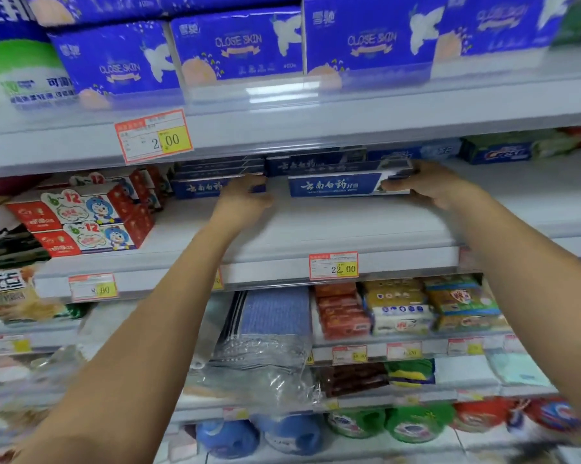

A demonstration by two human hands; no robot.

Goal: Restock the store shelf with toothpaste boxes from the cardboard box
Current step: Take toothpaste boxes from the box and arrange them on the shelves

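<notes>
On the middle shelf (316,226): right hand (429,182) is gripping a blue box (336,186) by its end; left hand (245,195) is touching the stack (202,187) beside, grip unclear.

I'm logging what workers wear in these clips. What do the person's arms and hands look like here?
The left forearm and right forearm are bare to the frame's edge, no sleeves in view. The left hand and right hand are ungloved; no watch, bracelet or ring shows, though the picture is soft.
</notes>
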